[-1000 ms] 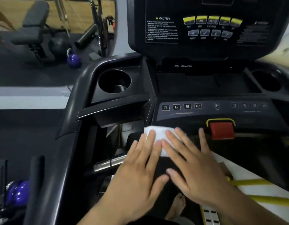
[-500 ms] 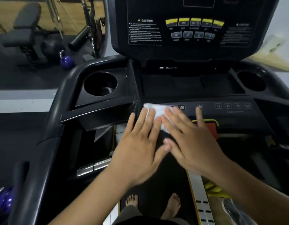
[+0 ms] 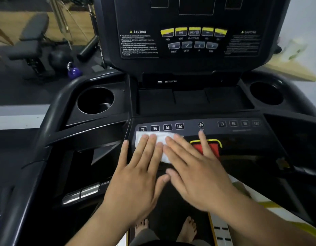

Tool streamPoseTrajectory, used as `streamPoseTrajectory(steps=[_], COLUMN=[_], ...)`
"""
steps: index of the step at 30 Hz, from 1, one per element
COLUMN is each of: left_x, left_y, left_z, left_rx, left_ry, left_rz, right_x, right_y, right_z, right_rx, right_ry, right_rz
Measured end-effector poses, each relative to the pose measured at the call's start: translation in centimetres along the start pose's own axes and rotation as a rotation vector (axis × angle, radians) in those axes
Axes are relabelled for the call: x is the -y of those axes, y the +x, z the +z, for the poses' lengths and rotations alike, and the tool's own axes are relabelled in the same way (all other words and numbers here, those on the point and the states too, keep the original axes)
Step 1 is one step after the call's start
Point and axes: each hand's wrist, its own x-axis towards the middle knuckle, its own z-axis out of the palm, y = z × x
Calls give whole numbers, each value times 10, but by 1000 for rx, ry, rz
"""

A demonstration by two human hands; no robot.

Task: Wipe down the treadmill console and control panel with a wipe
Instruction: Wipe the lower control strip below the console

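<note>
I see both palms flat and fingers spread, left hand (image 3: pixel 136 176) and right hand (image 3: pixel 196 174) pressing the white wipe (image 3: pixel 158 139) on the control panel's (image 3: pixel 198 134) left front edge, gripping nothing, below the number buttons (image 3: pixel 161 127), beside the red stop button (image 3: pixel 213 148)

Upright console (image 3: pixel 192 41): "CAUTION" heading, key labels "PREV", "NEXT", "PLAY/PAUSE", "PRESET", "ENTER"; control panel (image 3: pixel 189 127): left keys "3", "6", "9", "12", right keys "3", "6", "9", "12", fine print unreadable.
</note>
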Motion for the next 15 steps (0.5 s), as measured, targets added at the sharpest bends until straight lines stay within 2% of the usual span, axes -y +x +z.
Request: streamPoseTrajectory(steps=[5, 12, 15], left_x=[-16, -95, -97], left_y=[48, 84, 82], left_z=[10, 7, 8], left_rx=[-7, 32, 23], left_ry=[-2, -12, -25], left_rz=[-13, 81, 77], right_x=[-43, -111, -109], right_y=[17, -41, -45], right_z=[-11, -6, -4], right_rx=[-12, -54, -83], right_ry=[-3, -32, 9], right_rz=[52, 122, 143])
